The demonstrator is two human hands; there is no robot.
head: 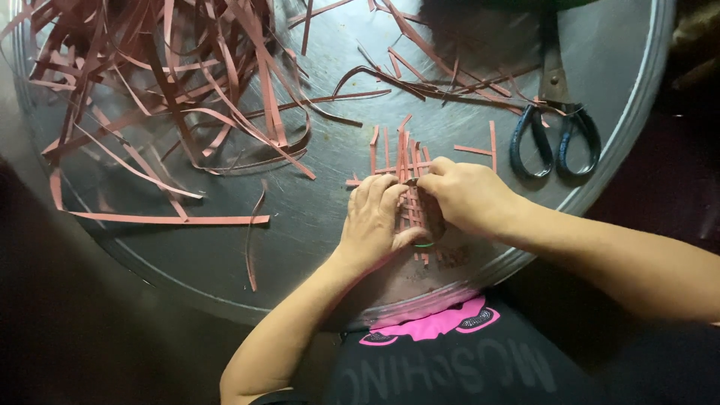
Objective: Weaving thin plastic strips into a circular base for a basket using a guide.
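Left hand: the left hand (375,217) lies palm down on the near part of the woven piece (411,196), fingers spread flat over it, thumb tucked toward the middle; its grip is a flat press rather than a pinch, closed around nothing.
Right hand: the right hand (466,196) comes in from the right, knuckles up, its fingers curled in a tight pinch on a strip end at the upper middle of the woven piece (just which strip, I cannot tell, since the fingertips cover it).
Woven piece: a small mat of pink strips crossed over and under one another, lying flat on the tabletop (330,217) near its front edge, between and under the two hands; loose ends stick out past the fingers on the far side and to the right.
Green ring: a thin green band (424,244) shows just beside the left thumb, at the near edge of the weaving.
Loose strips: a big tangle of pink strips (180,82) covers the far left of the tabletop, well apart from the hands; one long strip (169,219) lies alone, nearer the front.
Scissors: a pair of scissors (556,127) with dark blue handles lies to the right, blades pointing away, near the rim.
Tabletop: round, dark metal, scratched, with a raised edge.
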